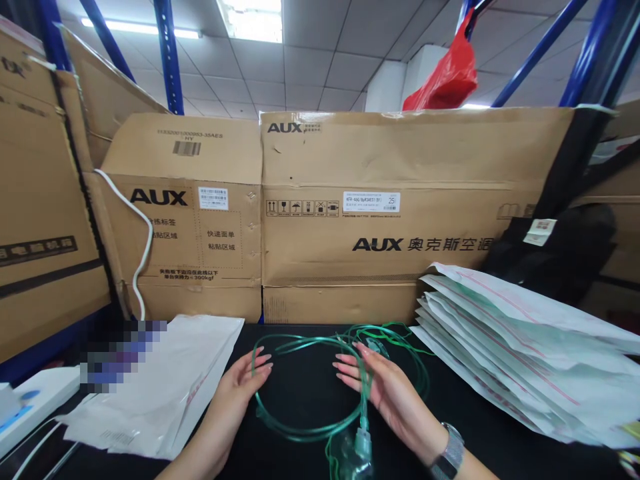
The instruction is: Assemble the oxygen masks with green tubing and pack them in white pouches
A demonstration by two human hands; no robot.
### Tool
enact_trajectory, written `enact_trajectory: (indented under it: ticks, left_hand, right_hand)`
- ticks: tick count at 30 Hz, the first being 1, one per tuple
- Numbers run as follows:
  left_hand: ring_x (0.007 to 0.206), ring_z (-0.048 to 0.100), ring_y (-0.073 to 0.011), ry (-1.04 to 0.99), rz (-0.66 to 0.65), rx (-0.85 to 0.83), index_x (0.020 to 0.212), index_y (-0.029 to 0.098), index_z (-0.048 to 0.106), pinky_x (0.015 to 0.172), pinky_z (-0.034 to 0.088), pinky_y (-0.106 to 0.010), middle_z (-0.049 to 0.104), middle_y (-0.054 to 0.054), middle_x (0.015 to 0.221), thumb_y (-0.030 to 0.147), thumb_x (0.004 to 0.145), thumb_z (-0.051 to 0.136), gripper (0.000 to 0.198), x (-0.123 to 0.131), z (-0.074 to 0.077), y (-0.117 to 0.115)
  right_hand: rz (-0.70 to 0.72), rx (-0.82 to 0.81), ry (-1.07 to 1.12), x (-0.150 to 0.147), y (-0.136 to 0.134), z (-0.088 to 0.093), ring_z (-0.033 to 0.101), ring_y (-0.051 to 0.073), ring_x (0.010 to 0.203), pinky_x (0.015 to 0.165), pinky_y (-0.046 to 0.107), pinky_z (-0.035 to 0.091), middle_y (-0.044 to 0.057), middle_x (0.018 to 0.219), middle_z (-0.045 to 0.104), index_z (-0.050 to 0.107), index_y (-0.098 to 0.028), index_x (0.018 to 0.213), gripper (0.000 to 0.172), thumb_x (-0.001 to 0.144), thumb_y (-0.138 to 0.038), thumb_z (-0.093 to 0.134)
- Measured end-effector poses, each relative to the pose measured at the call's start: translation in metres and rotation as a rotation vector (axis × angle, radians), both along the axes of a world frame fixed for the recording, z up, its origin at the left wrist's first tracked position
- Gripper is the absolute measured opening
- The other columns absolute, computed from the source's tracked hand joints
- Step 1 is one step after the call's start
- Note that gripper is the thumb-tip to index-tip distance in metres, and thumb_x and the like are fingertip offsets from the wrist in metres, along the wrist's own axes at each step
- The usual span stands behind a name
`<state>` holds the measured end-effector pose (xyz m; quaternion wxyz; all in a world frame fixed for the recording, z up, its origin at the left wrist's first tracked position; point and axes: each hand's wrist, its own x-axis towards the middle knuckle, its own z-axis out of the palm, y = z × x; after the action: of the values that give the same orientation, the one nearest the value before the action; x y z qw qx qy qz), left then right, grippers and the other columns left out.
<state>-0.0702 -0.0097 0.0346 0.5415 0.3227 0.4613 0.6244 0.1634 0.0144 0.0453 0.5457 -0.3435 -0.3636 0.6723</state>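
Note:
A coil of clear green tubing point(313, 439) is held up between my two hands. My left hand point(240, 383) has the left side of the loop between its thumb and fingers. The right side of the loop lies between the thumb and fingers of my right hand point(383, 387), which are loosely curved around it. Below my right hand, the tubing runs to a connector point(363, 440) on a clear green oxygen mask point(353, 460), cut off by the lower frame edge. A thin green elastic cord point(330, 457) hangs beside the mask.
Behind my right hand, more green tubing point(423, 370) lies on the black table point(300, 393). White mailing bags point(530, 360) are stacked at right; another white bag point(165, 393) lies at left near a power strip point(45, 403). Cardboard boxes point(345, 267) wall off the back.

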Motion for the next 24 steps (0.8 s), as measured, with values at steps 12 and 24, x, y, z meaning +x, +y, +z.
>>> enact_trajectory:
  ticks: [12, 24]
  left_hand:
    - [0.108, 0.054, -0.0299, 0.287, 0.115, 0.083, 0.113, 0.012, 0.052, 0.092, 0.04, -0.043, 0.057, -0.016, 0.114, 0.025, 0.063, 0.064, 0.053, -0.01, -0.019, 0.009]
    - [0.072, 0.058, -0.0186, 0.928, -0.256, 0.435, 0.1, 0.02, 0.055, 0.057, 0.046, -0.026, 0.059, -0.006, 0.088, 0.038, 0.064, 0.064, 0.042, 0.037, -0.041, -0.025]
  right_hand:
    - [0.012, 0.245, -0.592, 0.003, 0.011, -0.016, 0.06, 0.018, 0.068, 0.066, 0.029, 0.047, 0.003, 0.068, 0.066, 0.067, -0.015, 0.079, 0.035, 0.06, -0.045, 0.07]
    - [0.357, 0.139, -0.22, -0.01, -0.016, -0.002, 0.052, 0.006, 0.045, 0.046, 0.021, 0.045, -0.004, 0.063, 0.054, 0.06, -0.019, 0.103, 0.04, 0.067, -0.034, 0.069]
